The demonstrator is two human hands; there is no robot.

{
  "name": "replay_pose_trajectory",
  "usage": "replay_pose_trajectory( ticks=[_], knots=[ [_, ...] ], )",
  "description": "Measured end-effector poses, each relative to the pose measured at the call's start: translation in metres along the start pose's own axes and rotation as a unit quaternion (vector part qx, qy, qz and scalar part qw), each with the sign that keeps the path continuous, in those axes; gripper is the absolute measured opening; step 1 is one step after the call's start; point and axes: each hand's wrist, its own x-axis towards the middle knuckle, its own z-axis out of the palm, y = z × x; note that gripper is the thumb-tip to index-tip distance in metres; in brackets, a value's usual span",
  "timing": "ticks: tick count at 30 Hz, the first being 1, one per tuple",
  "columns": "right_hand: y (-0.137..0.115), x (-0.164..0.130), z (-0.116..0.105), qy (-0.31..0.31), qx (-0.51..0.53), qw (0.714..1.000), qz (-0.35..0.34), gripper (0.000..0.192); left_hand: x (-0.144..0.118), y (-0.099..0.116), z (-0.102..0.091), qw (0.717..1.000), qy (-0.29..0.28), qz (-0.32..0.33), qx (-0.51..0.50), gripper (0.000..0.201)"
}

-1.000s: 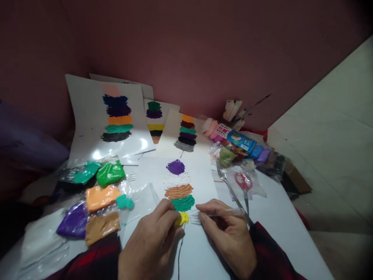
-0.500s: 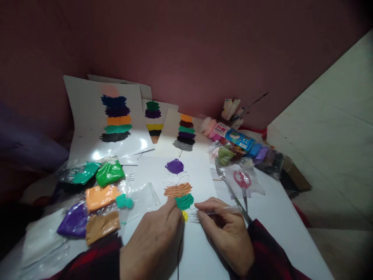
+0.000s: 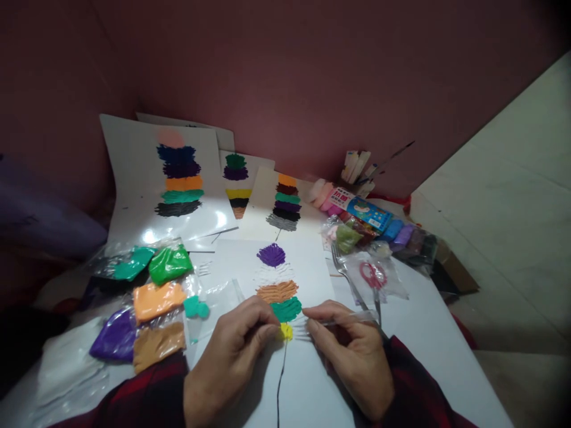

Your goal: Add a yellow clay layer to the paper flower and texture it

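My right hand [image 3: 350, 356] is closed round a clear plastic fork [image 3: 357, 317]; its pale tines point left beside a small lump of yellow clay [image 3: 286, 332]. Against that lump's left edge, the thumb and forefinger of my left hand [image 3: 238, 351] are pinched together. The yellow lump lies on a white sheet [image 3: 312, 273], just below a ridged green clay band [image 3: 286, 309]. Above it come an orange-brown band [image 3: 277, 291], white strokes [image 3: 274, 273] and a purple diamond [image 3: 271, 254]. A thin black line [image 3: 279, 380] runs down from the yellow clay.
Bags of coloured clay [image 3: 158, 301] lie at left. Finished sheets with coloured bands [image 3: 134, 196] lean on the wall. At right are a metal fork [image 3: 343, 270], pink-handled scissors [image 3: 373, 276] in a clear bag and a long clay pack [image 3: 366, 211].
My left hand has drawn back slightly from the sheet, its fingers now pinched, uncovering more of the yellow clay. My right hand keeps its hold on the fork. The view has shifted a little.
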Motion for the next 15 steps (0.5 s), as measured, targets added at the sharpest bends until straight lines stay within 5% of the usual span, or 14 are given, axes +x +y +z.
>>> replay_pose_trajectory(
  ticks=[8,15],
  knots=[
    [-0.002,0.002,-0.002,-0.007,-0.01,1.0,-0.008,0.013,-0.005,0.0,0.003,0.988,-0.061,0.066,0.123,0.02],
    [0.001,0.002,0.0,-0.008,-0.002,1.0,-0.012,0.012,-0.003,-0.013,0.008,0.939,-0.058,0.179,0.287,0.022]
  ],
)
